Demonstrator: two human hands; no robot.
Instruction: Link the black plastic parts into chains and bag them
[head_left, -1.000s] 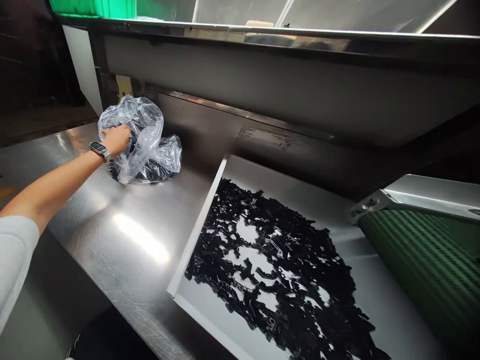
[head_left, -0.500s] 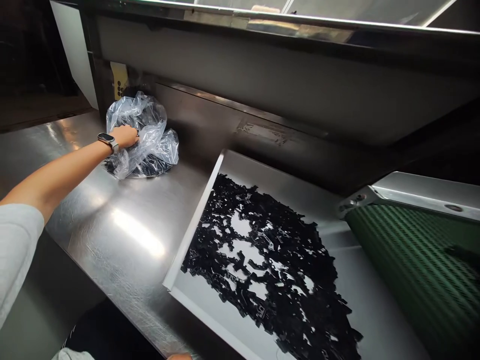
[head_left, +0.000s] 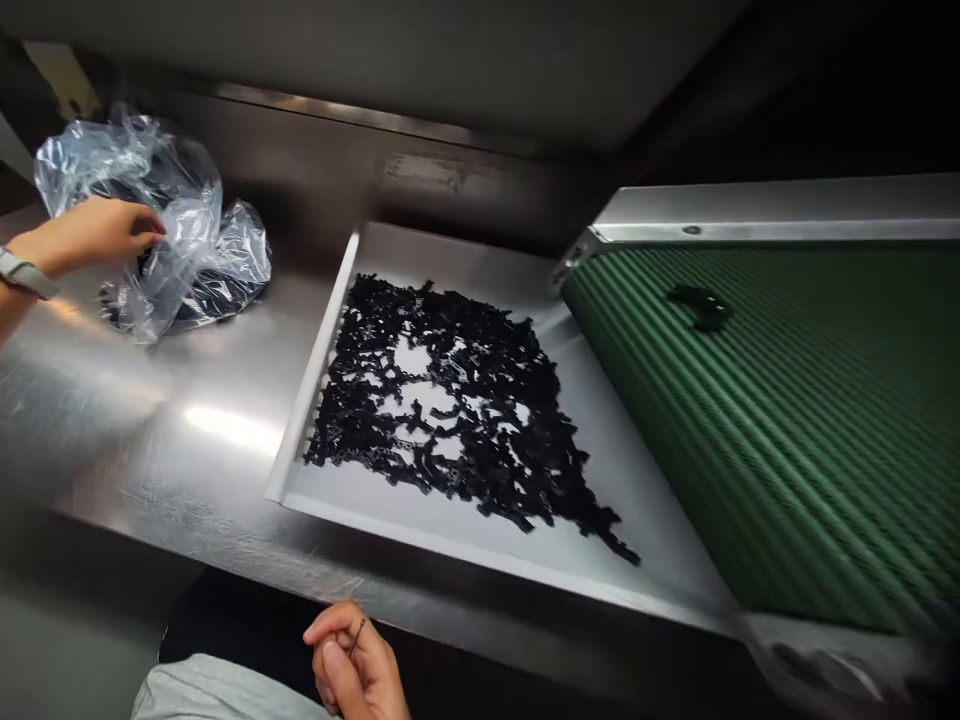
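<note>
Closest to me, the right hand (head_left: 352, 665) has come up at the front edge of the stainless-steel counter (head_left: 150, 420), its grip narrow, thumb and fingers pinching a thin dark sliver (head_left: 358, 636). Just beyond, a shallow metal tray (head_left: 307, 380) carries a loose layer of small black plastic pieces (head_left: 435, 400), with bare patches showing through. Off to the left, the left hand (head_left: 90, 235) stays at a clear plastic bag (head_left: 187, 250) with more black pieces inside, its fingers curled against the film; I can't tell whether that grip is holding anything. Farthest off, a dark clump (head_left: 701, 305) lies on the green ribbed conveyor belt (head_left: 787, 420).
</note>
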